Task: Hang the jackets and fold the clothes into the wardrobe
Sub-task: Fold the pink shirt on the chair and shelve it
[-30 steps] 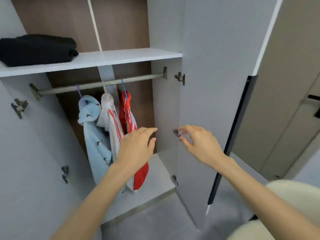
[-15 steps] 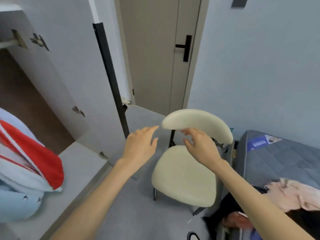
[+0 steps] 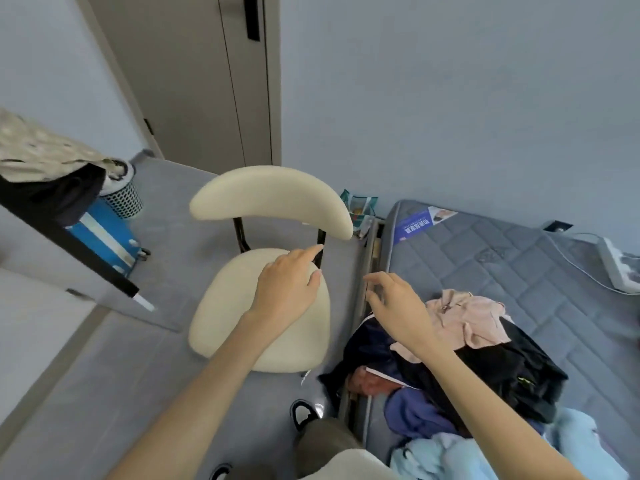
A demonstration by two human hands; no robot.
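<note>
A heap of clothes lies on the near left part of the grey mattress (image 3: 502, 258): a pink garment (image 3: 471, 317) on top, a black jacket (image 3: 519, 368) under it, a dark navy piece (image 3: 367, 344) hanging over the bed edge, and light blue fabric (image 3: 450, 452) nearest me. My left hand (image 3: 289, 289) hovers over the cream chair seat, fingers relaxed, holding nothing. My right hand (image 3: 398, 306) is in the air just left of the pink garment, fingers loosely bent and empty. The wardrobe interior is out of view.
A cream chair (image 3: 270, 199) stands between me and the bed. The wardrobe door's dark edge (image 3: 69, 237) juts in at the left. Behind it stand a blue suitcase (image 3: 107, 237) and a mesh bin (image 3: 124, 199). A power strip (image 3: 620, 265) lies on the mattress at far right.
My view has swung right from the wardrobe with its hung jackets to the chair and bed. Both empty hands moved along and now sit over the chair seat and beside the clothes heap.
</note>
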